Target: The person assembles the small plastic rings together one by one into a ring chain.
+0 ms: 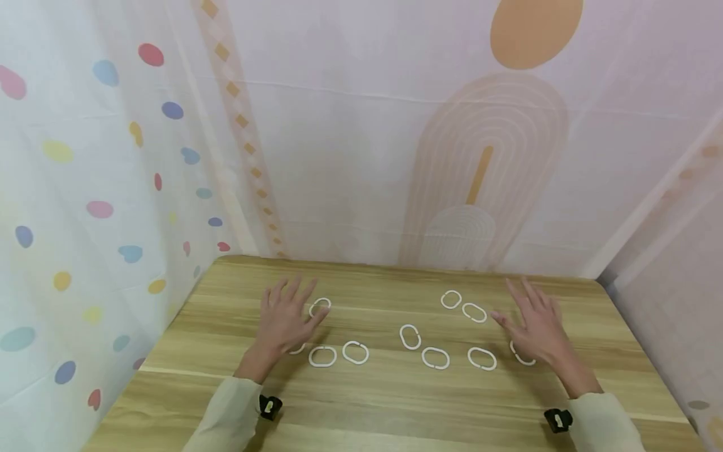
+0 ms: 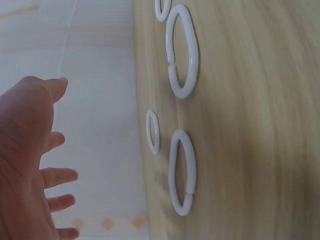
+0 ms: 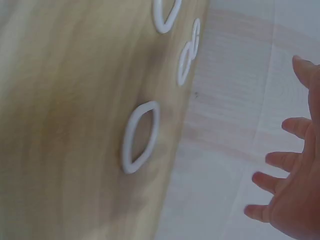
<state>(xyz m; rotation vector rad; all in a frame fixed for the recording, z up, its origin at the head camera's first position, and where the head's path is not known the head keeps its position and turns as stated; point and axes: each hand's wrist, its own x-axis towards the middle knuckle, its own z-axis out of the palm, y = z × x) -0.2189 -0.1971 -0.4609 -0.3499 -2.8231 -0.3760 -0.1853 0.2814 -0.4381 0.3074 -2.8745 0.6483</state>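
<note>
My left hand (image 1: 285, 320) hovers above the left part of the table, fingers spread and straight, holding nothing. A white oval split link (image 1: 297, 349) is partly covered by it, and another link (image 1: 321, 299) lies beside its thumb. On the right, my right hand (image 1: 536, 323) is likewise raised with spread fingers and no object in it. Under its palm edge a white link (image 1: 525, 363) is partly hidden. In the left wrist view the left hand (image 2: 22, 165) shows apart from the links (image 2: 195, 50). The right wrist view has the right hand (image 3: 300, 190) away from a link (image 3: 128, 140).
Several more white links lie flat between the hands, among them one near the left hand (image 1: 344, 351), one mid-table (image 1: 401, 337) and one nearer the right hand (image 1: 494, 359). The wooden table (image 1: 384, 414) meets a patterned curtain (image 1: 350, 157) at its back edge.
</note>
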